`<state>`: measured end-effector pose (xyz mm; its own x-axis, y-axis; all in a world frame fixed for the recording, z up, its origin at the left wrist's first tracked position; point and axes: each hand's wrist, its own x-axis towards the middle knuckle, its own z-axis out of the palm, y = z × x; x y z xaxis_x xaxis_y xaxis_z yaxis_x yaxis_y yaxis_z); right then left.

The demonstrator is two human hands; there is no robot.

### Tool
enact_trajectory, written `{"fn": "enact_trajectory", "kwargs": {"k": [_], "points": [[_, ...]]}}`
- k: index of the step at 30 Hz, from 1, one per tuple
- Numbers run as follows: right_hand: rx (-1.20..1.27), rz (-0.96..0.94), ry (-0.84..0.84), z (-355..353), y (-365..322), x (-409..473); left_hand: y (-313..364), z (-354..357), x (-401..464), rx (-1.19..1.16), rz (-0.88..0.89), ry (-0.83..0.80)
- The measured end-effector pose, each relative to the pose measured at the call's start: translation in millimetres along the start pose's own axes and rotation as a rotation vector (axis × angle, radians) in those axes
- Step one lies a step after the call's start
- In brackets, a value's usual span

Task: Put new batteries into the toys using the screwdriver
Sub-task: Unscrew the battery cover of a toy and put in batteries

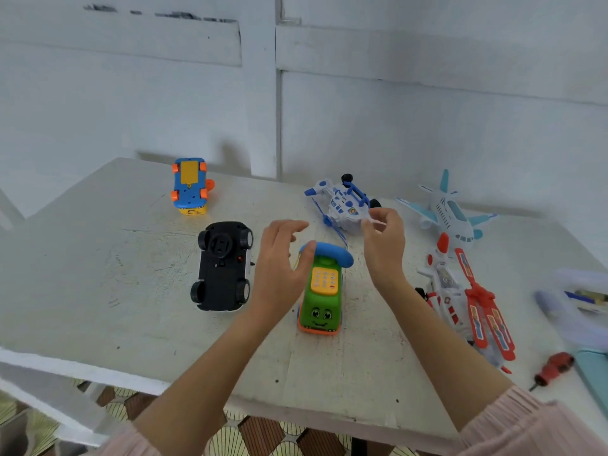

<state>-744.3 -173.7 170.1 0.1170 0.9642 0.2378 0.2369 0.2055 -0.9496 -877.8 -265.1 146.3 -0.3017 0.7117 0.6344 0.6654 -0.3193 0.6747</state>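
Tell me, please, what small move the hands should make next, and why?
Probably let the right hand drop the thin white strip and reach for the screwdriver: it lies untouched at the table's right edge, and the phone toy stands unopened.

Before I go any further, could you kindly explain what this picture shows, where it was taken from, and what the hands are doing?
There is no machine: a person wears a camera on the head, looking down at their own hands over a table. The left hand is open beside a green toy phone. The right hand pinches a thin white string. Around them lie an upturned black car, a blue and yellow toy, a white and blue helicopter, a plane, a red and white helicopter and a red screwdriver.
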Motion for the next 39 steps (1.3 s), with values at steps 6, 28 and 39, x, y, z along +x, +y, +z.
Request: {"fn": "enact_trajectory", "kwargs": {"k": [6, 28, 39], "points": [[-0.209, 0.018, 0.019, 24, 7, 47, -14, 18, 52, -0.041, -0.182, -0.151], [-0.313, 0.078, -0.034, 42, 42, 75, -30, 38, 111, -0.149, -0.461, -0.272], [-0.26, -0.633, 0.197, 27, -38, 51, 36, 18, 141, -0.545, -0.596, -0.231]]}}
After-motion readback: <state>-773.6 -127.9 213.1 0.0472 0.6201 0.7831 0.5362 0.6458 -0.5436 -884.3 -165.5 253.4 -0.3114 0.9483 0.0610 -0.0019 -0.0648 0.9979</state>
